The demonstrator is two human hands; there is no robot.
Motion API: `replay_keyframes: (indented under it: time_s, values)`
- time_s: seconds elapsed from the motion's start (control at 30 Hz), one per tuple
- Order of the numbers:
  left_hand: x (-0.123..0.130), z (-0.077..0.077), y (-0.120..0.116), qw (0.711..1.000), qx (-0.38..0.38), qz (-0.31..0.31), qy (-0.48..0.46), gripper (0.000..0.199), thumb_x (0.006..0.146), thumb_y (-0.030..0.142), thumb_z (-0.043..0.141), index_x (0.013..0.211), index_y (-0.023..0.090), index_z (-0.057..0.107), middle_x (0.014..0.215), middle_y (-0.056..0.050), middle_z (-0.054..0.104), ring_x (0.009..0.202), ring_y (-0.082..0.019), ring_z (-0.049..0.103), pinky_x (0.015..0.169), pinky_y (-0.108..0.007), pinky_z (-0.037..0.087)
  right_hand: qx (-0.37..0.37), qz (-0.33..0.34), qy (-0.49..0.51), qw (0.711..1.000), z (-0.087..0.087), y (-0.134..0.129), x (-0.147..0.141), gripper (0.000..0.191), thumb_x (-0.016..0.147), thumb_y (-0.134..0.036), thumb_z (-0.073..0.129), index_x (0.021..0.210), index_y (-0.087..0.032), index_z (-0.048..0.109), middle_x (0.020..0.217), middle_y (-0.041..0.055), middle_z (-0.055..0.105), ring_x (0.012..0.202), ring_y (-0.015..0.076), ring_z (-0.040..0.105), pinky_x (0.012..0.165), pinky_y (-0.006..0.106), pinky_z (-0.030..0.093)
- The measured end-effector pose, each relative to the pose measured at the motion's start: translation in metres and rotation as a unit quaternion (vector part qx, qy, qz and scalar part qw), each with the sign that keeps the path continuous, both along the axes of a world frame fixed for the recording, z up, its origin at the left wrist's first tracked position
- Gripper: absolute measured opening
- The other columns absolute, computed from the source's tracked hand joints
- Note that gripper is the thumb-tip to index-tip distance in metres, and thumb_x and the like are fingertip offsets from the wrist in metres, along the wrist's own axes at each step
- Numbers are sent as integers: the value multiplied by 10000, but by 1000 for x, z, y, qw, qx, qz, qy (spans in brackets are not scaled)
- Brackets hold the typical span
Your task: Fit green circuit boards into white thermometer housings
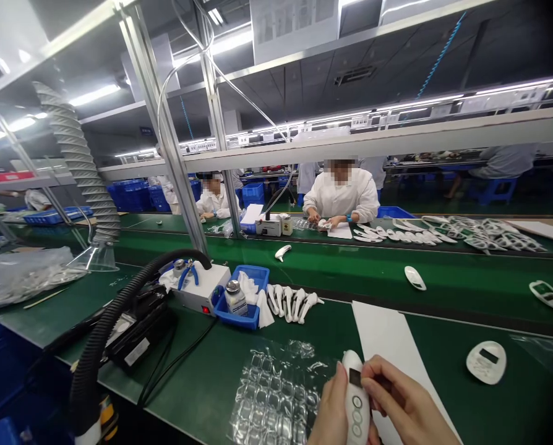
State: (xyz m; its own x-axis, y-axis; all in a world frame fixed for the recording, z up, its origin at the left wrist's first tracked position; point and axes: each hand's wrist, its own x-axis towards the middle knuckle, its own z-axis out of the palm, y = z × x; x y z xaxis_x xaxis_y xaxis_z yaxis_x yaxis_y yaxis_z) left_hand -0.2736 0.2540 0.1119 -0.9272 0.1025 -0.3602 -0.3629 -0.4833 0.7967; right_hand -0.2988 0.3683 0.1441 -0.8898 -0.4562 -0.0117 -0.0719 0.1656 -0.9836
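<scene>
A white handheld device point(356, 402) with a small dark screen and round buttons stands tilted upright near the bottom of the view. My left hand point(332, 411) is wrapped round its body, thumb along the left edge. My right hand point(404, 395) is closed in a pinch at the right edge of the screen. Whatever is between those fingertips, if anything, is too small to make out. Just left of my hands lies a clear plastic blister sheet point(270, 398) with rows of pockets. White paper sheets point(388, 337) lie behind and beneath my right hand.
Several white curved parts point(292, 303) lie in a row beside a blue tray point(223, 309) holding a bottle. A white box point(202, 290) and black hose point(104, 334) stand left. A white oval part point(486, 363) lies right. Beyond the green conveyor point(351, 266), co-workers sit.
</scene>
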Motion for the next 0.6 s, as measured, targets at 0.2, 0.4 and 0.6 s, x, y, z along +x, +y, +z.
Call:
replay_keyframes:
  time_s: [0.2,0.4,0.6]
  values:
    - [4,-10,0,999,-21,37,-22,868,587,948,241,649,137,546,335,10,427,277,-89,356,333,-220,231,25,12,-7,1000,-3,-6,3,310,899,-519,454,802,-235,533,691,-14,488,579,132,478,532,224,417]
    - [6,-12,-2,998,-12,48,-49,851,594,931,314,785,135,543,360,18,447,304,-105,385,347,-218,246,33,-7,0,999,-6,-8,1,297,871,-523,496,816,-236,549,701,-10,487,595,141,482,543,224,437]
    - [6,-14,-2,997,-6,65,-50,855,615,920,314,833,126,544,365,26,443,290,-100,364,355,-227,237,24,-18,-11,999,-7,-13,3,319,856,-549,512,836,-234,554,686,-13,487,576,136,488,527,224,448]
